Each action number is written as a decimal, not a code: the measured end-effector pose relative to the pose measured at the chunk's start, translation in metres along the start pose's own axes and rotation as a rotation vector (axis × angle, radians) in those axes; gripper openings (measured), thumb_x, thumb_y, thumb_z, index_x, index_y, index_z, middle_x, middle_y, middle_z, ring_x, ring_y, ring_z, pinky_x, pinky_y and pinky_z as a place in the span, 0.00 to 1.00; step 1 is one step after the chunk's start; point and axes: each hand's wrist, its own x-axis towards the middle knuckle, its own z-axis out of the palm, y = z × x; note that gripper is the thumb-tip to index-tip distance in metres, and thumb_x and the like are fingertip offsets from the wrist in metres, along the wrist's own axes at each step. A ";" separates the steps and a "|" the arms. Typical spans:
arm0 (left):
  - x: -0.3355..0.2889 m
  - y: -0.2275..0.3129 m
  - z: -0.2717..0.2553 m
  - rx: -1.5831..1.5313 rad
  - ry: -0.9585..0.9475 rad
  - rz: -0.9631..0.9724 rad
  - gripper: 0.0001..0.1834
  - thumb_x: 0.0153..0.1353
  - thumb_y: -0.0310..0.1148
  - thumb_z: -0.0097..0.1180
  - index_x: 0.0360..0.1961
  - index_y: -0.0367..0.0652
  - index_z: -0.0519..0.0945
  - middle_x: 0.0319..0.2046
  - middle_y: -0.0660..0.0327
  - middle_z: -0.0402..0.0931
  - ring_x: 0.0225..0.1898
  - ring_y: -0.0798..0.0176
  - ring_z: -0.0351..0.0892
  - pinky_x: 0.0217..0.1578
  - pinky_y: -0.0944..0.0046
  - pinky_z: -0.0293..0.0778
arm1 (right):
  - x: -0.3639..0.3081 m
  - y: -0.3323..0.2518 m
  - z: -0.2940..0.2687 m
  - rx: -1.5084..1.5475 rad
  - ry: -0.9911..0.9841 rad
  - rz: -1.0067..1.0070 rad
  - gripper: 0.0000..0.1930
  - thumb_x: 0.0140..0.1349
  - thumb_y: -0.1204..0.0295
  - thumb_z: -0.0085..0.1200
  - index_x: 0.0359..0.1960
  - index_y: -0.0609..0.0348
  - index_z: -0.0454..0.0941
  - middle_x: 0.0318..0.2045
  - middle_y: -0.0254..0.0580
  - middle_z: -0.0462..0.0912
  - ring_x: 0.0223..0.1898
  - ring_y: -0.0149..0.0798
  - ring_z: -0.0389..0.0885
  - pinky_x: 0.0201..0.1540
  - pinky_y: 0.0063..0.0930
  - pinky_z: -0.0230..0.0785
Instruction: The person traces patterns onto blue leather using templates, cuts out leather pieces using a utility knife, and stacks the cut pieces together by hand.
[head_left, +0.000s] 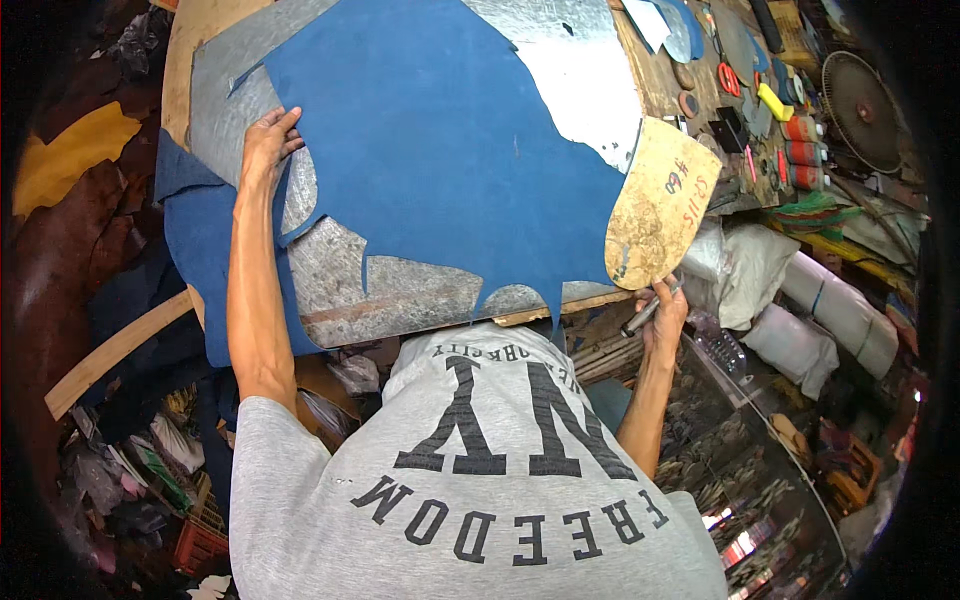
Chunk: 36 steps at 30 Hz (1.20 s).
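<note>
Yellow piece: irregular flat scrap point(72, 155), far left, on dark brown hides point(70, 245).
Wood strip: pale, slanting point(120, 352), end near the surface's lower left.
Left hand: back up point(270, 140), fingers slightly bent at the blue sheet's left edge, touching it; cannot tell if pinching or just resting.
Surface: grey metal top, scuffed point(400, 290), showing around the sheet.
Blue sheet: large, ragged-edged, leather-like point(430, 130), spread over the surface between both hands; lower points hang past the near edge; no writing made out on it.
Shirt writing: grey shirt point(480, 500), big dark block letters across the middle, smaller arched lines near the neck and lower down; upside down in view.
Pen-like tool: slim, dark and silvery point(638, 318), slanting out of the right hand.
Template: tan board, rounded lower end point(640, 225), over the blue sheet's right edge; handwritten marks, red and dark, turned sideways.
Right hand: closed around the pen-like tool point(662, 315), just below the template's rounded end.
Scissors: red handles point(728, 78), upper right.
Containers: red-banded row point(803, 153); print too small to read.
Fan: round, dark grille point(862, 110), far right.
</note>
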 end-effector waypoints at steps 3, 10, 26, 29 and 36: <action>-0.006 0.007 0.006 0.033 0.025 0.005 0.25 0.59 0.37 0.66 0.52 0.30 0.76 0.34 0.63 0.77 0.30 0.73 0.75 0.31 0.75 0.79 | 0.000 0.005 -0.004 0.014 0.013 -0.004 0.20 0.63 0.73 0.57 0.53 0.71 0.69 0.32 0.42 0.80 0.23 0.32 0.82 0.19 0.21 0.71; -0.010 0.000 -0.013 0.032 -0.045 0.008 0.32 0.60 0.36 0.65 0.58 0.25 0.70 0.35 0.58 0.78 0.29 0.70 0.78 0.31 0.70 0.82 | 0.005 0.010 -0.006 0.010 -0.006 -0.004 0.20 0.63 0.73 0.57 0.54 0.70 0.70 0.32 0.41 0.80 0.24 0.33 0.82 0.19 0.21 0.70; -0.125 -0.017 -0.009 0.145 -0.242 -0.208 0.22 0.64 0.31 0.60 0.54 0.27 0.74 0.32 0.54 0.83 0.23 0.69 0.81 0.21 0.74 0.77 | -0.006 -0.018 -0.024 -0.224 0.104 -0.269 0.16 0.64 0.69 0.57 0.50 0.66 0.74 0.25 0.35 0.78 0.22 0.27 0.76 0.23 0.20 0.67; -0.128 -0.029 -0.014 0.226 -0.267 -0.173 0.21 0.64 0.33 0.59 0.53 0.28 0.75 0.29 0.57 0.83 0.20 0.73 0.78 0.19 0.76 0.73 | -0.008 -0.030 -0.022 -0.208 0.072 -0.318 0.15 0.65 0.70 0.57 0.49 0.65 0.75 0.22 0.33 0.77 0.21 0.26 0.75 0.23 0.20 0.67; -0.155 -0.020 -0.022 0.689 -0.097 0.036 0.13 0.60 0.35 0.60 0.40 0.38 0.86 0.28 0.58 0.85 0.26 0.64 0.82 0.29 0.64 0.75 | -0.023 -0.033 0.065 -0.066 -0.167 -0.174 0.14 0.64 0.72 0.57 0.48 0.66 0.76 0.23 0.34 0.78 0.20 0.27 0.75 0.21 0.19 0.67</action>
